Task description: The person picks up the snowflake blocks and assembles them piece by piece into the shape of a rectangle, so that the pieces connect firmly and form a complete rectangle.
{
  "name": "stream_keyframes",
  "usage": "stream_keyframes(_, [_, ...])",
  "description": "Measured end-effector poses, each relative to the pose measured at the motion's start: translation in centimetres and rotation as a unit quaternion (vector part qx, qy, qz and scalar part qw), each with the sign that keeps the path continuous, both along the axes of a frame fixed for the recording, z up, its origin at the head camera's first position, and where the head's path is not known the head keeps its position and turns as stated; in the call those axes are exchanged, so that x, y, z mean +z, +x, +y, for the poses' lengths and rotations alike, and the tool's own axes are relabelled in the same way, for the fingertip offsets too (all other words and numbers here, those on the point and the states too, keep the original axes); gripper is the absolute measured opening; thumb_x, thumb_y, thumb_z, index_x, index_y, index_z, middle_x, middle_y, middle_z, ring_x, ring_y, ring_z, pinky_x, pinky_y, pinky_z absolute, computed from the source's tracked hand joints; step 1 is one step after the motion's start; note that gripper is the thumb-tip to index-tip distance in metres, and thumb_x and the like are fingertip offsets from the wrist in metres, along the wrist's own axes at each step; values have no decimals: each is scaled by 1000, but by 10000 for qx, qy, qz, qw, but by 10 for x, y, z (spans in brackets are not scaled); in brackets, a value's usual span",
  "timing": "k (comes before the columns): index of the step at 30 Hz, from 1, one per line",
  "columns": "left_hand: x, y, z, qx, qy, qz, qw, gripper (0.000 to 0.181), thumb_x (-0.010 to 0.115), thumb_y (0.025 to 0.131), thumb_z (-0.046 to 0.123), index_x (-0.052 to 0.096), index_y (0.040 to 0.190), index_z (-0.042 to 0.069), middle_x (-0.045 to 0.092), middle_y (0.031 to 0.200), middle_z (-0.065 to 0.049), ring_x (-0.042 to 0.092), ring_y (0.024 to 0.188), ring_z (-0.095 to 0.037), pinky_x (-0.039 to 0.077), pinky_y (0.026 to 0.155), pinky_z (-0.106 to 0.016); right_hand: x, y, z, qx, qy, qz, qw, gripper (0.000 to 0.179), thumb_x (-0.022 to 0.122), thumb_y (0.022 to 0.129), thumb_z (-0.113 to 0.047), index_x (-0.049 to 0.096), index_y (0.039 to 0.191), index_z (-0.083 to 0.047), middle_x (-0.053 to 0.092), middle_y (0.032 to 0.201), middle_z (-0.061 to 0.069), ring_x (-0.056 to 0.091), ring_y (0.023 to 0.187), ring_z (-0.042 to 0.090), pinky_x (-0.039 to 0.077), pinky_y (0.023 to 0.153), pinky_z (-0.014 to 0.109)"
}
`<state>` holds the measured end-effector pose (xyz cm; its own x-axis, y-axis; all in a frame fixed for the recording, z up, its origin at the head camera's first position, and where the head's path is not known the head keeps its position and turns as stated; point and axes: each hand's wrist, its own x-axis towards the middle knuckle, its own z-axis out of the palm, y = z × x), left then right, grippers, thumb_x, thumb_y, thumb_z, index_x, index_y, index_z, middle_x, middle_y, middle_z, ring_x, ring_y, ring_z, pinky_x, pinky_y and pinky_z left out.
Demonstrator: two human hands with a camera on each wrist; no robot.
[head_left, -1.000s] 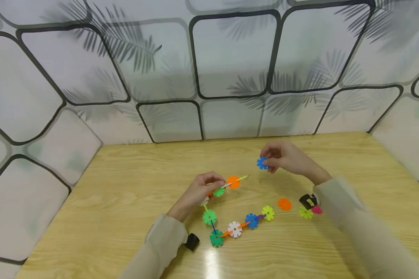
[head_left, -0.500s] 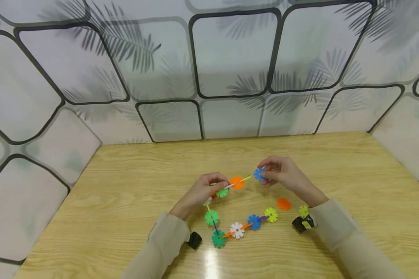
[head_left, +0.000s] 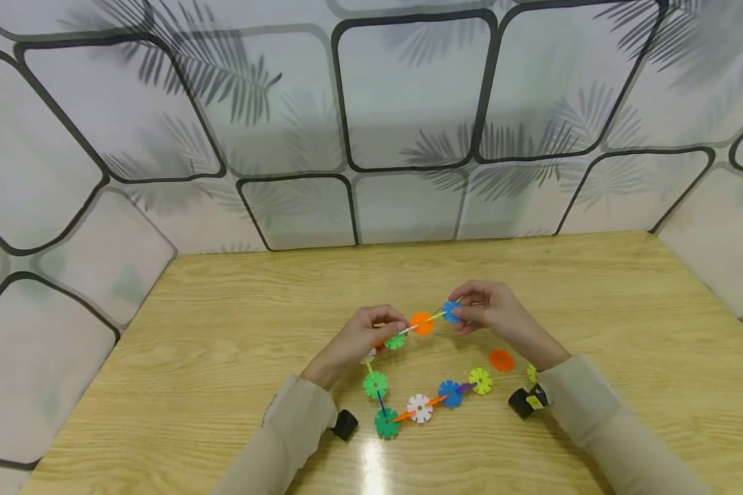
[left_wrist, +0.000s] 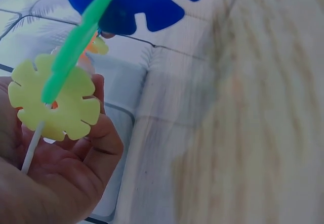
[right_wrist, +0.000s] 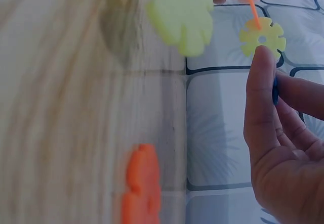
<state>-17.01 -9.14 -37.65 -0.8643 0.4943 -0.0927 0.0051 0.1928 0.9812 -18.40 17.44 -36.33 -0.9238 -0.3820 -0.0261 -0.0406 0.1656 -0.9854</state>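
Note:
A curved chain of notched plastic snowflake discs lies in the head view, some discs flat, others edge-on. Thumb and fingers of my left hand (head_left: 362,340) pinch its far arm near a green disc (head_left: 394,342) and an edge-on white disc. Beyond that come an orange disc (head_left: 422,323) and an edge-on yellow disc (head_left: 437,315). My right hand (head_left: 498,313) pinches a blue disc (head_left: 450,311) against the yellow disc's end; whether the slots interlock I cannot tell. In the right wrist view, thumb and finger hide most of this blue disc (right_wrist: 275,91).
Nearer me, the chain's other arm runs through a dark green disc (head_left: 386,423), a white disc (head_left: 420,408) and another blue disc to a yellow end disc (head_left: 480,380). A loose orange disc (head_left: 501,360) lies right of it. My right cuff partly covers a yellow disc (head_left: 532,372).
My right hand has come left and nearer me with the blue disc, which now meets the yellow disc's end. My left hand has shifted slightly right with the chain.

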Motion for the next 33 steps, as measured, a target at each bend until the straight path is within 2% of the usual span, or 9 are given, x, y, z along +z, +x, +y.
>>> stream_keyframes(3, [0, 0, 0, 76, -16, -8, 10000, 20, 55, 105, 9, 66, 113, -6, 63, 97, -1, 44, 64, -11, 41, 55, -21, -1, 1, -1, -44, -47, -1, 10000, 22, 61, 97, 9, 56, 114, 21, 69, 88, 13, 70, 69, 16, 61, 68, 36])
stream_keyframes(6, [0, 0, 1, 114, 4, -85, 9999, 19, 56, 105, 7, 67, 113, -6, 64, 99, -3, 52, 73, -11, 47, 59, -21, -2, 2, -3, -95, -79, 2, 9999, 20, 61, 96, 10, 57, 112, 21, 70, 89, 15, 70, 69, 16, 61, 67, 36])
stream_keyframes(12, [1, 1, 2, 215, -11, -191, 9996, 19, 57, 104, 6, 68, 112, -7, 66, 102, -8, 59, 86, -13, 56, 65, -26, -1, 4, -5, -214, -180, -66, 9996, 15, 60, 95, 13, 58, 108, 20, 69, 89, 14, 70, 70, 18, 61, 69, 37])
stream_keyframes(17, [2, 1, 2, 322, -32, -134, 9994, 20, 58, 104, 6, 69, 113, -7, 67, 102, -8, 60, 86, -13, 56, 66, -26, 0, 5, -7, -280, -280, -73, 9992, 12, 59, 95, 14, 58, 106, 18, 69, 88, 11, 71, 69, 20, 61, 69, 38])
stream_keyframes(22, [0, -1, 1, 337, 47, -167, 9993, 23, 58, 105, 13, 69, 115, -5, 66, 105, -7, 57, 81, -12, 50, 61, -24, 1, 5, -6, -292, -385, -74, 9988, 11, 59, 95, 13, 57, 105, 17, 69, 87, 9, 71, 69, 20, 61, 69, 39])
stream_keyframes(25, [-2, -2, 0, 262, 132, -239, 9993, 25, 60, 105, 17, 68, 118, -2, 66, 111, -7, 55, 82, -14, 47, 58, -24, 0, 5, -6, -285, -356, -116, 9989, 12, 60, 95, 11, 57, 106, 16, 70, 88, 8, 71, 70, 19, 61, 69, 39])
stream_keyframes(28, [-3, -3, -1, 109, 137, -182, 9997, 26, 65, 101, 17, 67, 121, 0, 69, 113, -7, 59, 84, -15, 47, 56, -25, 1, 5, -5, -304, -320, -169, 9989, 13, 60, 95, 10, 57, 107, 16, 69, 88, 8, 70, 70, 19, 61, 70, 39])
stream_keyframes(33, [-2, -4, -1, 44, 193, -172, 9997, 30, 72, 95, 10, 66, 123, -1, 76, 101, -13, 61, 67, -15, 46, 53, -24, 2, 6, -6, -287, -283, -214, 9990, 13, 60, 96, 9, 56, 107, 15, 69, 90, 9, 70, 70, 18, 61, 71, 40])
